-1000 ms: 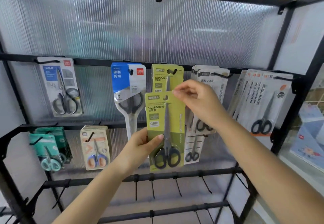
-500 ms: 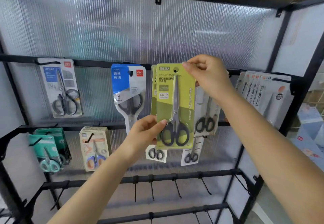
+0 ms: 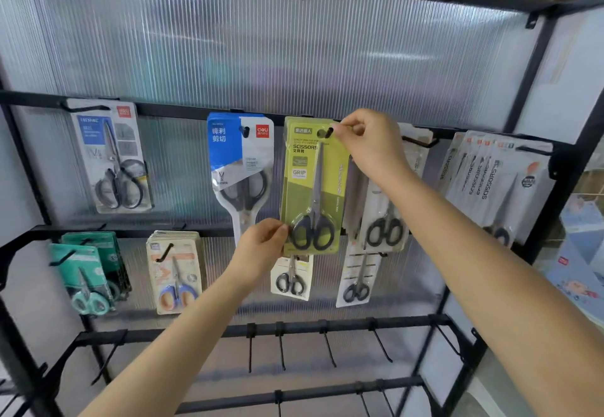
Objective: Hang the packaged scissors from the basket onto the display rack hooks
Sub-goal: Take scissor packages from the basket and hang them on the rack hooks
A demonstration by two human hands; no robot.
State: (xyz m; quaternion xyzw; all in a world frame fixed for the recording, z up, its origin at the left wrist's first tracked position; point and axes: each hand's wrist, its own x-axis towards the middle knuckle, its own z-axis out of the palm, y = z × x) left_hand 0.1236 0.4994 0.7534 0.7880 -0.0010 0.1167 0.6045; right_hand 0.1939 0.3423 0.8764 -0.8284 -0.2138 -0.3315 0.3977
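Change: the green scissors pack (image 3: 313, 188) has come up and rightwards since half a second ago; its hang hole now sits on the tip of the hook (image 3: 327, 132), where before it was held just in front of the same row.
Right hand (image 3: 369, 145): fingertips pinch the pack's top right corner, right beside the hook tip.
Left hand (image 3: 261, 250): thumb and fingers pinch the pack's lower left edge, next to the black handles; it has shifted little.
Pack position: upright, top rail of the display rack (image 3: 163, 111), overlapping another green pack behind it.
Left neighbour: blue and white scissors pack (image 3: 240, 168), just beside, edges nearly touching.
Right neighbour: white packs with black-handled scissors (image 3: 385, 230), partly hidden by the right forearm.
Far right: a thick stack of white SCISSORS packs (image 3: 493, 184).
Open room: bare hooks (image 3: 327, 348) along the lower rails, below both arms.
Left side: grey-handled pack (image 3: 112, 158) hangs well apart on the top rail.
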